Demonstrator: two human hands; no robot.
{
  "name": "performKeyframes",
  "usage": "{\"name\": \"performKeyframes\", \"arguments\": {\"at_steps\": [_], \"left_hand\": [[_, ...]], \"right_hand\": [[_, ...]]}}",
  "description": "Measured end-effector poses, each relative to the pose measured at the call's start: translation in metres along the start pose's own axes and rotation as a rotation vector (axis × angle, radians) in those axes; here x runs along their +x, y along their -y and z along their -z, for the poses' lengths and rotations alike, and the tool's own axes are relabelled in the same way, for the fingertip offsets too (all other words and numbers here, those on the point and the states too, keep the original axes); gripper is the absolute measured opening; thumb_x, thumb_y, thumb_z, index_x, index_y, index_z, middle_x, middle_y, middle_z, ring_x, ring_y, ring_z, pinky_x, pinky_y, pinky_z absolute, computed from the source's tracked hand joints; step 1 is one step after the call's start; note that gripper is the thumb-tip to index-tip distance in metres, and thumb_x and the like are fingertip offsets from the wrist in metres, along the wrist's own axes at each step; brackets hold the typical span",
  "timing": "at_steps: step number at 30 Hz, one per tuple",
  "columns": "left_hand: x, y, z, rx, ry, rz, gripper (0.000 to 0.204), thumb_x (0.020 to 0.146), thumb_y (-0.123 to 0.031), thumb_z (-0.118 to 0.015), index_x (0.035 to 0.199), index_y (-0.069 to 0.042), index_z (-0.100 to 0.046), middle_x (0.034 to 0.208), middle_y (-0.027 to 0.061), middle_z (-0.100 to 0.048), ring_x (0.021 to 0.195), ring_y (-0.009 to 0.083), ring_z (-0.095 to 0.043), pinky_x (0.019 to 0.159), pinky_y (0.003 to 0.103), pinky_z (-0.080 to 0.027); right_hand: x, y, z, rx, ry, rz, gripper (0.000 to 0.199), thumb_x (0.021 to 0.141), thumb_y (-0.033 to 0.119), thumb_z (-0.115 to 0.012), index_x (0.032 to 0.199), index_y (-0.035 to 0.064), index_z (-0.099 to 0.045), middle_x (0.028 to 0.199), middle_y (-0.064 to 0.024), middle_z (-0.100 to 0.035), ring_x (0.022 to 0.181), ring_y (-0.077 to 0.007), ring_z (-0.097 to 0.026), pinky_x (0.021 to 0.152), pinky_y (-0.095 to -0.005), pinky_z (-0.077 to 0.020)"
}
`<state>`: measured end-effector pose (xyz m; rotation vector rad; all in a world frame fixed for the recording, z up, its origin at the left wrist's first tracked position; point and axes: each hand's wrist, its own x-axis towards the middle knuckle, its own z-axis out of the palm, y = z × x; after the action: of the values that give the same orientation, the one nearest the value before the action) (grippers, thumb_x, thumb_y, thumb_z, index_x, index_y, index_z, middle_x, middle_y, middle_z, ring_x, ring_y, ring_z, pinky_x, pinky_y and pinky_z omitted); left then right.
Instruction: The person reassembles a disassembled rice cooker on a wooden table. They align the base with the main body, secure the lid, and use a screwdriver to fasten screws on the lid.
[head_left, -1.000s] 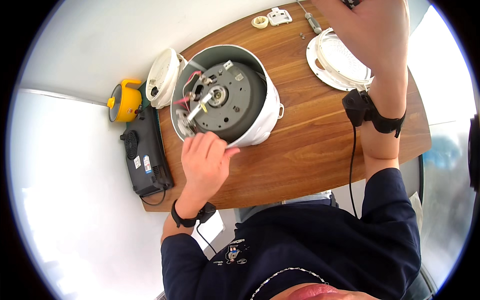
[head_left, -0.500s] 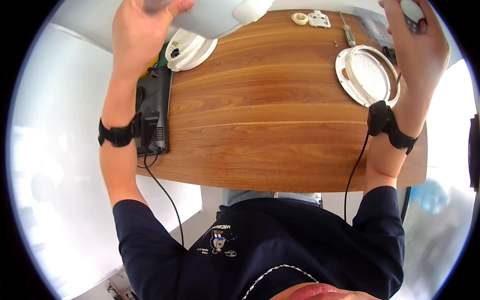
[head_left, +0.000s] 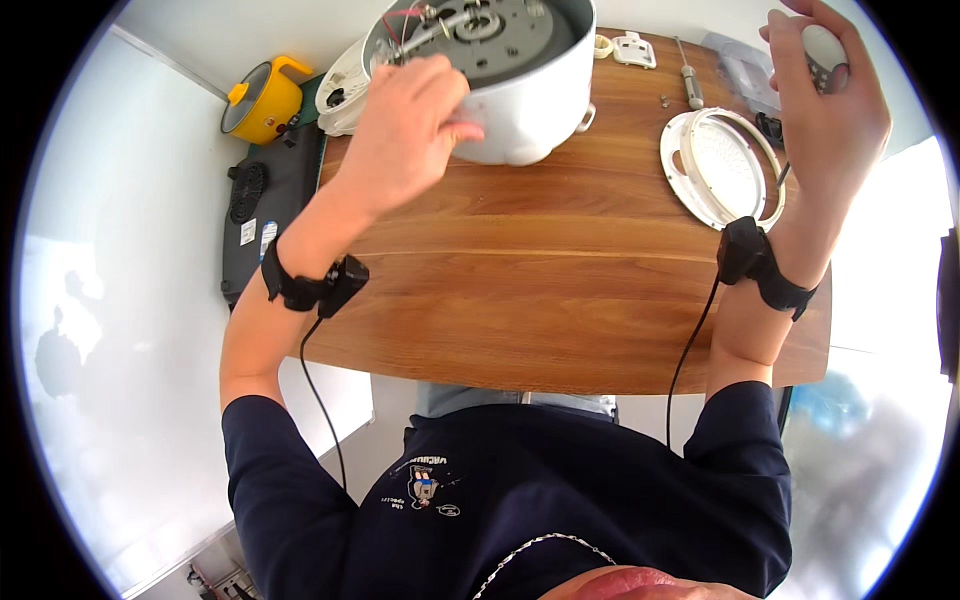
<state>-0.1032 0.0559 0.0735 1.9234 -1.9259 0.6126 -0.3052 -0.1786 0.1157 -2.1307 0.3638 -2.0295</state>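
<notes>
My left hand [head_left: 415,130] is closed on the near left rim of a white rice cooker body [head_left: 535,120], its fingertips reaching over the edge. The body is tilted so its round dark metal plate [head_left: 500,40] shows, with a metal strip and red and white wires across it. The view cuts off its far side. At the upper right, my right hand [head_left: 835,130] is raised, wrapped around a rounded grey-and-black hand tool [head_left: 825,50]. A thin dark shaft [head_left: 784,174] shows below that hand. The tool's middle is hidden by my palm.
White plastic rings [head_left: 725,165] lie on the right of the wooden table [head_left: 540,290]. A screwdriver [head_left: 692,85], a white bracket [head_left: 633,50] and a clear plastic tray [head_left: 742,70] are farther back. A yellow pot [head_left: 265,100] and a black case [head_left: 270,200] stand left.
The cooker body has come right and nearer with my left hand, and it has turned so its plate and wires show. My right hand has stayed raised around the tool.
</notes>
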Motion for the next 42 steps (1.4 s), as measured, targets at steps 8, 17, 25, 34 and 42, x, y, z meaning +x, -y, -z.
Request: {"name": "performKeyframes", "arguments": {"at_steps": [8,17,25,34,42], "left_hand": [[-0.012,-0.015,-0.019,-0.087,0.028,-0.042,0.03,0.078,-0.011,-0.082,0.088,-0.009,-0.053,0.088,0.0042,-0.049,0.084,0.024,-0.052,0.081,0.037,-0.034],[-0.022,-0.014,-0.034,-0.174,0.032,-0.05,0.034,0.074,-0.01,-0.084,0.087,-0.009,-0.053,0.089,0.0051,-0.049,0.083,0.0248,-0.051,0.08,0.037,-0.035],[-0.036,-0.013,-0.034,-0.207,0.119,-0.041,0.027,0.078,-0.01,-0.081,0.093,-0.01,-0.058,0.096,0.0028,-0.054,0.09,0.0221,-0.055,0.083,0.036,-0.036],[-0.034,-0.008,-0.037,-0.19,0.067,-0.09,0.035,0.077,-0.016,-0.084,0.104,-0.011,-0.062,0.101,0.0031,-0.057,0.092,0.0231,-0.057,0.086,0.038,-0.039],[-0.038,0.038,-0.014,-0.069,-0.348,0.129,0.036,0.084,-0.021,-0.081,0.116,-0.011,-0.067,0.109,0.0061,-0.061,0.098,0.0251,-0.06,0.093,0.038,-0.043]], "right_hand": [[0.005,-0.003,0.011,-0.047,0.132,0.01,0.013,0.09,-0.003,-0.064,0.102,0.0021,-0.066,0.086,-0.0014,-0.063,0.069,-0.0078,-0.06,0.061,-0.0215,-0.048],[0.004,-0.03,0.017,-0.013,0.34,-0.06,0.025,0.095,0.02,-0.072,0.117,0.0084,-0.072,0.092,-0.0029,-0.073,0.076,-0.0077,-0.063,0.068,-0.0212,-0.0513],[-0.006,-0.029,0.001,-0.004,0.344,-0.163,0.022,0.095,0.022,-0.075,0.116,0.0138,-0.076,0.087,0.0015,-0.075,0.068,-0.0022,-0.061,0.064,-0.0171,-0.0501],[-0.015,-0.017,-0.019,-0.17,0.555,-0.109,0.019,0.094,0.019,-0.076,0.113,0.016,-0.075,0.083,0.0087,-0.069,0.063,-0.0013,-0.051,0.058,-0.0195,-0.0412],[-0.027,-0.017,-0.046,-0.024,0.699,-0.057,0.02,0.09,0.014,-0.075,0.109,0.0078,-0.07,0.082,-0.0081,-0.072,0.057,-0.019,-0.058,0.059,-0.0294,-0.0479]]}}
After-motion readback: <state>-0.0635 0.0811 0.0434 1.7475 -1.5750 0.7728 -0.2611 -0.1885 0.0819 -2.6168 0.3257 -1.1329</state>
